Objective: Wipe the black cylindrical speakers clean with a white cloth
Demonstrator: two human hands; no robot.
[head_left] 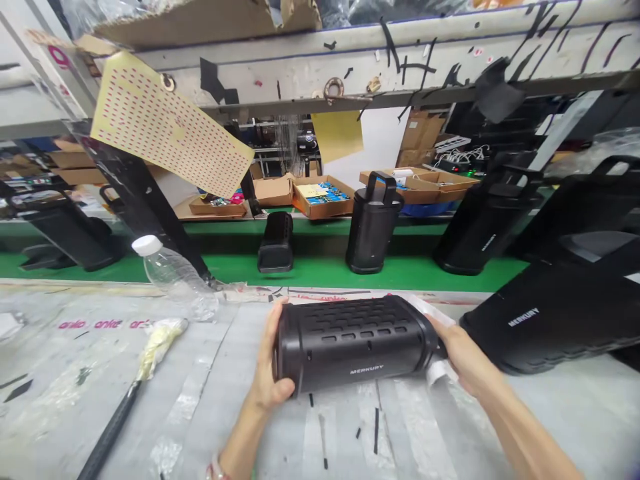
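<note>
Left hand (267,367) and right hand (463,350) grip opposite ends of a black MERKURY unit (360,347), held sideways over the pale, tape-patched desk (210,413); white material (443,372) shows by the right one. Leftmost on the desk lies a dark-handled tool (117,417), then a tilted clear bottle (175,273). Behind, black units line a green strip (320,260). Beyond it, a shallow carton (220,211) holds small colourful pieces, the middle carton (327,212) blue items, the right-hand carton (425,195) something white.
</note>
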